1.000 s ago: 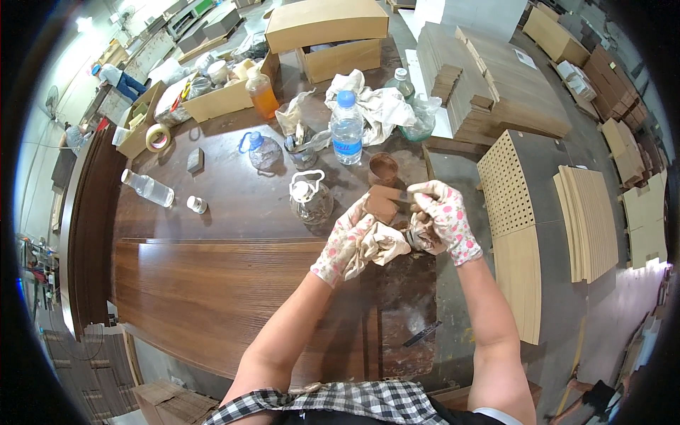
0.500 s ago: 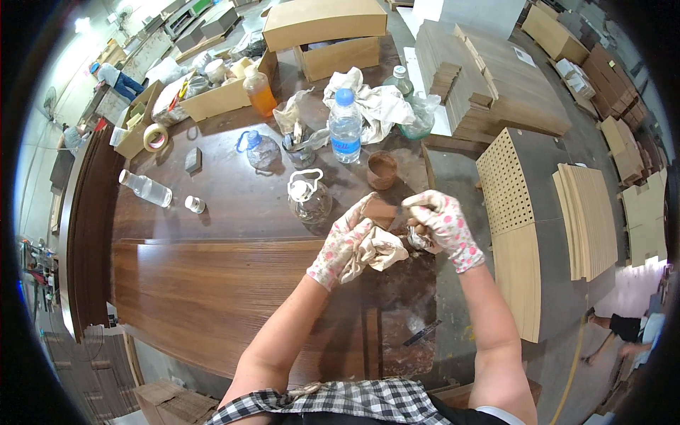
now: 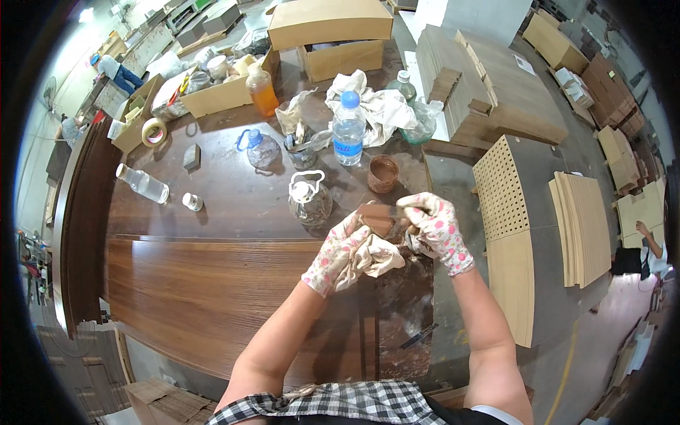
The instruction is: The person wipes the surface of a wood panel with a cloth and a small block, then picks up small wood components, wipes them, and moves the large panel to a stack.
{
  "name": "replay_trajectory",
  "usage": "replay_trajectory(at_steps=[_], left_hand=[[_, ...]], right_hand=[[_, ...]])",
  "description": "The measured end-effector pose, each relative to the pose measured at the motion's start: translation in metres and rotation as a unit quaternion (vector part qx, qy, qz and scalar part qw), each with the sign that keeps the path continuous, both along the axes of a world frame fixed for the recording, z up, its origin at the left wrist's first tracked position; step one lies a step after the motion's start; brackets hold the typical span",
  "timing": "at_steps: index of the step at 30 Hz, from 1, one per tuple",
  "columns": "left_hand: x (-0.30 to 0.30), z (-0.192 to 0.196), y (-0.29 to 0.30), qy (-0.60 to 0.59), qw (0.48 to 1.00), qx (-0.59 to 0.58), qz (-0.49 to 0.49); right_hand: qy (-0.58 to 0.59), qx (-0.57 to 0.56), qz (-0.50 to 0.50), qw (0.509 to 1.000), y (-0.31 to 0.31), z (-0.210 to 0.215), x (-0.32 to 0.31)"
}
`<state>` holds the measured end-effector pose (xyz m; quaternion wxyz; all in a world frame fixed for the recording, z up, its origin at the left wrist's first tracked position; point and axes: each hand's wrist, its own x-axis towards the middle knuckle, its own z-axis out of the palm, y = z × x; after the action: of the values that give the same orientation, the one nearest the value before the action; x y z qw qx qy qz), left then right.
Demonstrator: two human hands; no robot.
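Wood block [image 3: 374, 217] betw. gloved hands [image 3: 386, 241], w/ rag [image 3: 375, 256]

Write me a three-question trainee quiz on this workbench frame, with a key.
1. True or false: both hands wear flower-print gloves.
2. What does the left hand hold against the small wood block? A) tape roll B) crumpled rag C) clear bottle
3. Fill in: the brown cup stands just beyond the block, to the right of the blue-capped ____.

Key:
1. True; the right hand wears one too.
2. B, the rag.
3. Bottle.
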<state>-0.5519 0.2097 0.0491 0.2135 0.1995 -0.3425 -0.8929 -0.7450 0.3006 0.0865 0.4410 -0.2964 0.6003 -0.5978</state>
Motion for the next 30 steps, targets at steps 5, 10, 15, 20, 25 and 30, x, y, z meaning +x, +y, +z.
replay_trajectory(at_steps=[5, 10, 15, 20, 25, 30], left_hand=[[0.005, 0.015, 0.015, -0.002, 0.999, -0.025, -0.044], [0.034, 0.000, 0.029, -0.033, 0.999, -0.007, -0.032], [0.049, -0.002, 0.036, -0.050, 0.998, 0.013, -0.025], [0.073, 0.003, 0.043, -0.038, 0.999, 0.031, 0.007], [0.089, -0.003, 0.052, -0.037, 0.999, 0.034, -0.001], [0.091, -0.001, 0.059, -0.041, 0.999, 0.034, -0.002]], right_hand=[[0.079, 0.025, -0.092, 0.992, -0.017, 0.005, -0.009], [0.423, -0.001, -0.080, 0.903, -0.053, 0.012, -0.025], [0.576, -0.024, -0.118, 0.808, -0.080, 0.010, -0.029], [0.519, -0.099, -0.102, 0.843, -0.079, 0.017, 0.006], [0.580, -0.140, 0.074, 0.799, -0.099, 0.012, 0.075], [0.578, -0.078, 0.160, 0.796, -0.134, -0.004, 0.094]])
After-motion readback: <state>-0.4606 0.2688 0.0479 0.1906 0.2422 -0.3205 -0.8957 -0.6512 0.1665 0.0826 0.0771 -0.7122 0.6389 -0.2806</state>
